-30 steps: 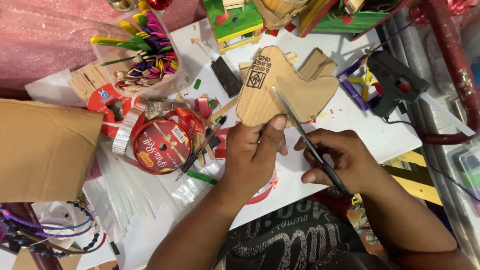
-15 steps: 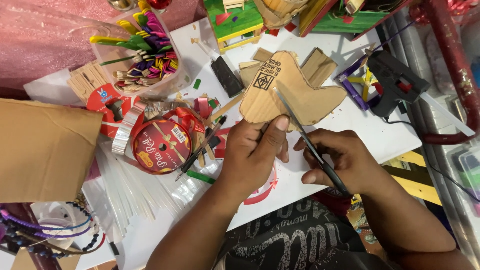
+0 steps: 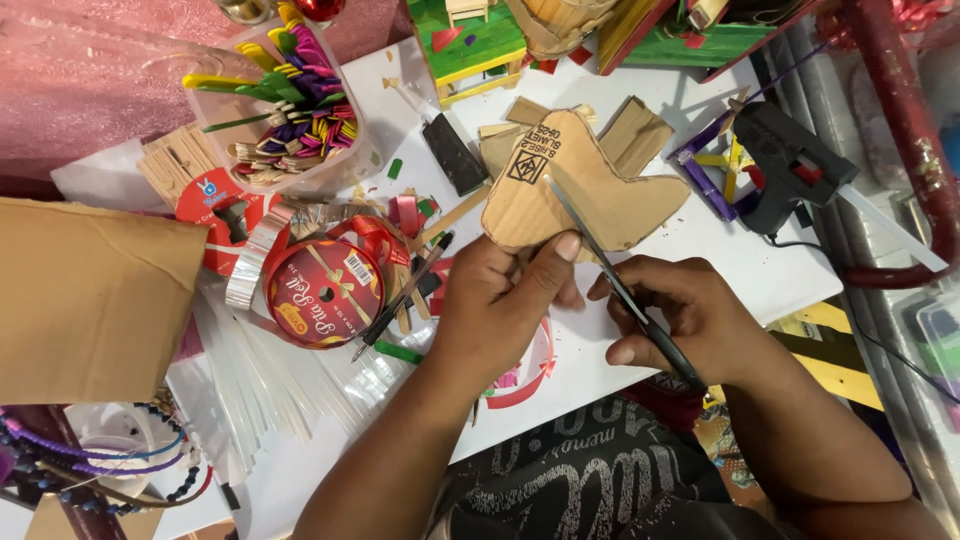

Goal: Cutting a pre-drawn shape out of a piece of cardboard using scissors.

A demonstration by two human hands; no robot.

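**Two hands on one cardboard cutout, blade laid across it**

Two hands working, both yours. Your left hand pinches the near edge of the cardboard cutout, thumb on top, fingers curled under; it's a grasp, not a rest. The cutout is a rounded, boot-like piece of corrugated board lying just beyond your left knuckles and fanning away to the right.

Your right hand is clenched round the dark handle of a slim craft knife. Its long axis runs diagonally, from your right palm up and to the left, with the tip on the middle of the cutout's face. So the blade lies ahead-left of your right hand and crosses just past your left thumb tip, near but seemingly not touching. Left hand is the nearer one to the board; right reaches it only through the blade.

Around you:
- Red ribbon spool just left of your left wrist, a black pen between them.
- Tub of coloured craft sticks well beyond your left hand.
- Black glue gun beyond your right hand, apart from it.
- Cardboard scraps beyond the cutout, partly tucked under it.
- White table beneath.
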